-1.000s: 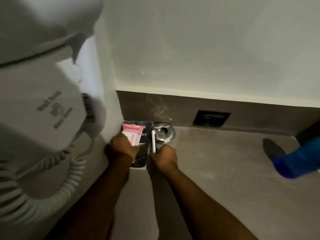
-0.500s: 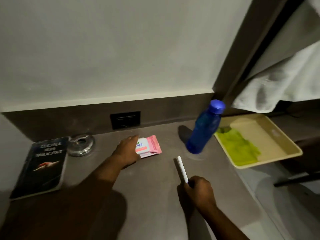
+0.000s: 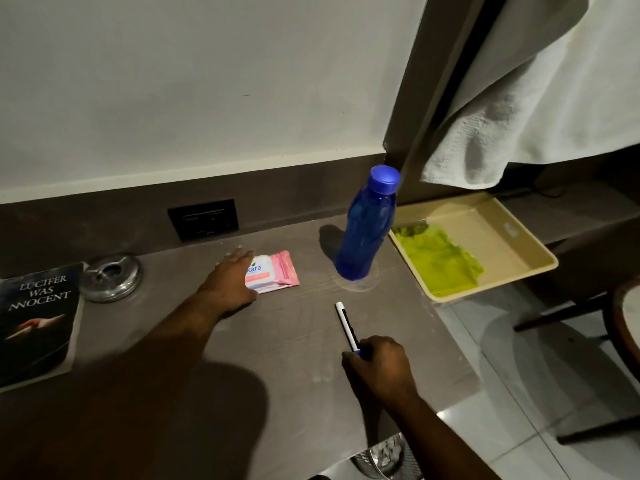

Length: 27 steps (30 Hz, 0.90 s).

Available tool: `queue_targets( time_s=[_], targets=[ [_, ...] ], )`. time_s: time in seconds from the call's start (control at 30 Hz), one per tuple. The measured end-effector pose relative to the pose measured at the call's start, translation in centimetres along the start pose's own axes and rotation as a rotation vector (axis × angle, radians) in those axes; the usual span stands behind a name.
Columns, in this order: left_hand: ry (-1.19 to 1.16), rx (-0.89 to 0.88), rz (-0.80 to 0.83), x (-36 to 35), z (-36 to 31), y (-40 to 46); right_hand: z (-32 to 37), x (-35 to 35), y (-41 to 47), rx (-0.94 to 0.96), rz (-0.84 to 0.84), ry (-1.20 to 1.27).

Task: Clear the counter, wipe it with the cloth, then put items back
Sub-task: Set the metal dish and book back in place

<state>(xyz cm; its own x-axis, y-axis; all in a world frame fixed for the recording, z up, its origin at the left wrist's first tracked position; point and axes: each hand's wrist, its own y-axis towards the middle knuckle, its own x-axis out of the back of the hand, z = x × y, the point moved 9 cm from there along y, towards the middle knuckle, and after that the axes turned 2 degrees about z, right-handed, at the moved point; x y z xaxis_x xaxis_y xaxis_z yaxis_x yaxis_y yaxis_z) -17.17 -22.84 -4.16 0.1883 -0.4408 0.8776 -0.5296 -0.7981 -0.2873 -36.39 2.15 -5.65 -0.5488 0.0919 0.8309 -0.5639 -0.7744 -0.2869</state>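
Right hand (image 3: 377, 367): low on the grey-brown stone counter (image 3: 294, 341), fingers curled round the near end of a slim white pen with a dark tip (image 3: 345, 325); the pen's far end points away toward the wall and lies on or just over the surface, which of the two cannot be told.

Left hand (image 3: 231, 282): fingers straight and spread, laid flat over the left part of a pink and white soft pack of wipes (image 3: 277, 273), which lies flat on the counter.

Translucent blue plastic bottle with a blue screw cap (image 3: 365, 233): upright on the counter, right of the wipes pack, beyond the pen.

Shallow cream rectangular tray (image 3: 540, 256): at the counter's right end, just beside the bottle. Crumpled lime-green cloth (image 3: 440, 258): lying in the tray's left half.

Round metal ashtray (image 3: 112, 278): left of the wipes pack, near the back ledge.

Dark paperback book with white title lettering (image 3: 36, 323): flat on the counter, just beside the ashtray, at the far left.

Black wall socket plate (image 3: 203, 219): set in the back ledge.

White towel (image 3: 533, 88): hanging above the tray.
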Motion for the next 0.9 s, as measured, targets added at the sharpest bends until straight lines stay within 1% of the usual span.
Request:
queue_targets(
  time_s=[0.1,0.2,0.23,0.3,0.43,0.47,0.53,0.63,0.7,0.77,0.83,0.9],
  targets=[
    [-0.064,0.016,-0.073,1.3,1.3,-1.4,0.9,1.4,-0.5,-0.036,-0.109,0.115],
    [-0.109,0.077,-0.199,3.8,4.9,-3.7,5.2,2.5,0.2,-0.018,-0.172,0.266],
    [-0.135,0.121,-0.239,4.8,6.8,-4.8,7.7,2.3,0.7,0.018,-0.158,0.300],
    [-0.225,0.265,-0.303,6.4,11.3,-7.1,13.4,1.0,1.5,0.112,-0.099,0.339],
    [-0.488,0.518,-0.449,9.1,20.2,-11.8,25.4,-4.4,2.6,0.286,0.010,0.334],
    [-0.515,0.575,-0.463,9.7,22.3,-12.7,28.3,-6.3,2.6,0.316,0.049,0.322],
    [-0.497,0.659,-0.468,10.5,25.4,-14.0,33.3,-10.0,2.6,0.366,0.146,0.283],
    [-0.441,0.692,-0.484,11.5,28.7,-14.3,39.1,-15.0,3.2,0.401,0.232,0.224],
    [-0.464,0.662,-0.480,11.4,29.6,-13.2,40.8,-17.1,4.7,0.337,0.219,0.212],
    [-0.472,0.602,-0.441,10.7,29.6,-11.2,41.2,-19.0,6.5,0.243,0.217,0.166],
    [-0.484,0.541,-0.381,9.8,28.9,-9.1,40.9,-20.3,7.9,0.191,0.218,0.110],
    [-0.439,0.508,-0.342,9.4,28.3,-7.5,40.0,-21.2,8.7,0.141,0.223,0.136]
  ],
)
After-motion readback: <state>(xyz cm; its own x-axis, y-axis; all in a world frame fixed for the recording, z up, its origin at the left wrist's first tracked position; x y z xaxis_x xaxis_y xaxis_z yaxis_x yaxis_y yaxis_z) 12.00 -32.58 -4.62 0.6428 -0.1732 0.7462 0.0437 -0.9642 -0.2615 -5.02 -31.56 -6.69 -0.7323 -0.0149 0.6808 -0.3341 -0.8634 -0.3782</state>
